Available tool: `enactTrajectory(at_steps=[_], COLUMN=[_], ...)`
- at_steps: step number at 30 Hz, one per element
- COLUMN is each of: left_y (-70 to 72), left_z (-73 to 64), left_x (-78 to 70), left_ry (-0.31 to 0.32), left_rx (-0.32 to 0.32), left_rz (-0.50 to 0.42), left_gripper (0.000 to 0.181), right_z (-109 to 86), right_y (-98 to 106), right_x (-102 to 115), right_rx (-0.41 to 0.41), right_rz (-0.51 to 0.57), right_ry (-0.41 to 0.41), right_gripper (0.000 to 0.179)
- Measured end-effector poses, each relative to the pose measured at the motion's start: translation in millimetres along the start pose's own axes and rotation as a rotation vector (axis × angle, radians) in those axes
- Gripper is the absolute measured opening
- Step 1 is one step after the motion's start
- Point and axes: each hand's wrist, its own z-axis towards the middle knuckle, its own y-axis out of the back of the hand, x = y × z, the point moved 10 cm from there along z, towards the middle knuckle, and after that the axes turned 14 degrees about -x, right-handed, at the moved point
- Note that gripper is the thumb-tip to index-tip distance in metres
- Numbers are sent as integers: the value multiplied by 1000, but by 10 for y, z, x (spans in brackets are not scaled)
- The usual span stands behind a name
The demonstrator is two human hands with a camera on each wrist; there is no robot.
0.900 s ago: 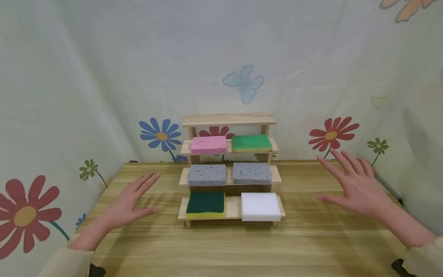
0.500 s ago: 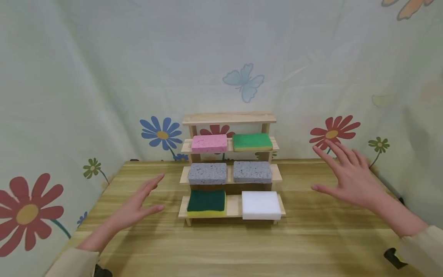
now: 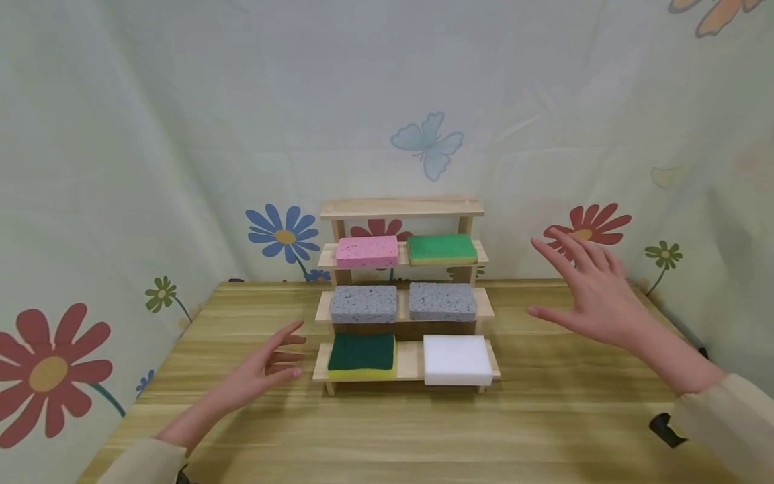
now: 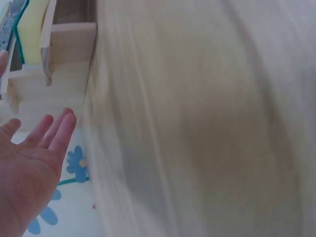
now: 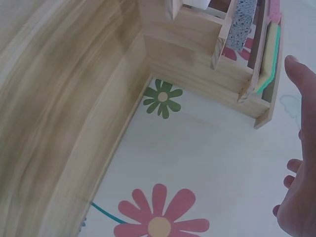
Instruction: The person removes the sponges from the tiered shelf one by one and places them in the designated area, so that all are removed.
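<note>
A stepped wooden rack point(image 3: 409, 361) carries sponges on its three lower tiers. On the bottom tier lie a dark green and yellow scouring sponge point(image 3: 361, 353) and a white sponge block point(image 3: 457, 359). Two grey speckled sponges, a left one point(image 3: 363, 304) and a right one point(image 3: 442, 301), fill the middle tier. Above them are a pink sponge point(image 3: 367, 251) and a bright green scouring sponge point(image 3: 442, 249). My left hand point(image 3: 260, 370) is left of the dark green sponge, fingers extended, touching nothing. Right of the rack, my right hand point(image 3: 595, 296) hovers with fingers spread and holds nothing.
The rack stands on a wood-grain table point(image 3: 363, 437). Behind it and at both sides hangs a pale cloth point(image 3: 272, 101) printed with flowers and butterflies. The rack's top board point(image 3: 402, 207) bears no sponge.
Both hands have moved inward toward the rack, the left one rightward and the right one leftward and slightly up. The sponges have stayed in place.
</note>
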Motion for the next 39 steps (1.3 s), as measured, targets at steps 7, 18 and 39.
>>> enactTrajectory(at_steps=[7, 18, 39], left_y=[-212, -358, -454], left_z=[-31, -53, -120], left_x=[32, 107, 389], left_ry=[55, 138, 328], left_rx=[76, 93, 65], left_rz=[-156, -241, -351], left_gripper=[81, 80, 66], right_z=[127, 449, 947], right_y=[-18, -177, -595], right_x=[92, 350, 905], right_rx=[3, 18, 150], right_rz=[39, 107, 241], right_ry=[-2, 30, 58], right_gripper=[106, 103, 94])
